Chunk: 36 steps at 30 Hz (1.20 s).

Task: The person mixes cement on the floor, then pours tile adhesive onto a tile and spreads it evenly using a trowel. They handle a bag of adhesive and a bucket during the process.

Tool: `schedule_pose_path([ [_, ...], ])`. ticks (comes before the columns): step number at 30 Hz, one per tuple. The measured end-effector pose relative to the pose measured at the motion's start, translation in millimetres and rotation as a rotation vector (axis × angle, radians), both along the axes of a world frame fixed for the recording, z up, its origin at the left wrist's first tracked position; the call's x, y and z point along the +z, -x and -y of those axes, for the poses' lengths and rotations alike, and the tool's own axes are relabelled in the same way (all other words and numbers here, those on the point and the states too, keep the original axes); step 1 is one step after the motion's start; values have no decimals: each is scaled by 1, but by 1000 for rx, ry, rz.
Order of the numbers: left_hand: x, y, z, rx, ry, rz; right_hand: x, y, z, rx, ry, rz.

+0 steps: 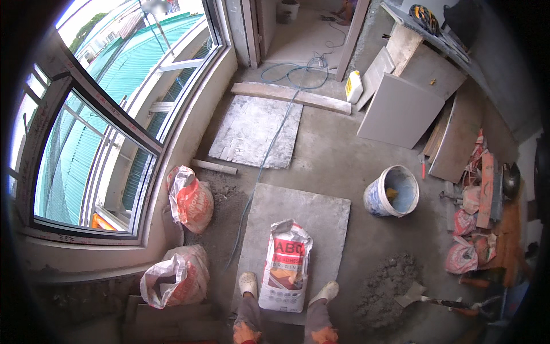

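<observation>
Neither of my hands can be made out. Orange patches (246,332) show over both trouser legs at the lower edge; whether they are cloth or gloves is unclear. Between my feet, in pale clogs (248,284), stands a white and red tile adhesive bag (285,268), its top crumpled. Under it lies a grey board (326,221) on the floor. A whitish bucket (376,196) with something yellow inside is ahead to the right. Two red and white sacks, one farther off (192,203) and one nearer with its mouth open (186,281), stand on the left.
A blue-green hose (268,157) runs from the doorway past the board. At the right are a mortar heap (389,286), a shovel (411,295), leaning panels (401,109) and piled tools. A pale slab (258,132) and a plank (292,97) lie ahead. Another person's hand (344,16) shows beyond the doorway.
</observation>
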State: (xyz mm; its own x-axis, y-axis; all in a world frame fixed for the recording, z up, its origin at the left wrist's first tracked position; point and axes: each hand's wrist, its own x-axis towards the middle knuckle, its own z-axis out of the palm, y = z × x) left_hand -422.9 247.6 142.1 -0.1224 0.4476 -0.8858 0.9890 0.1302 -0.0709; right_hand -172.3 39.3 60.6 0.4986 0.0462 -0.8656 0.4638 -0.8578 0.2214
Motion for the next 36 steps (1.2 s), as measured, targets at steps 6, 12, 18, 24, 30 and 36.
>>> schedule_pose_path([
  [6,9,-9,-10,-77,-17,-19,-3,12,9,5,-22,49],
  [12,21,-14,-14,-58,59,-12,14,0,-1,-16,22,-49],
  [18,10,-10,-1,-75,34,-25,12,3,-1,15,45,8],
  [24,-20,5,22,-99,-26,54,10,1,0,-61,105,-4],
  [30,-3,-15,22,-96,-204,-111,25,-11,-7,-218,99,86],
  [36,-17,-11,25,-106,-206,-159,38,-16,-13,-290,76,92],
])
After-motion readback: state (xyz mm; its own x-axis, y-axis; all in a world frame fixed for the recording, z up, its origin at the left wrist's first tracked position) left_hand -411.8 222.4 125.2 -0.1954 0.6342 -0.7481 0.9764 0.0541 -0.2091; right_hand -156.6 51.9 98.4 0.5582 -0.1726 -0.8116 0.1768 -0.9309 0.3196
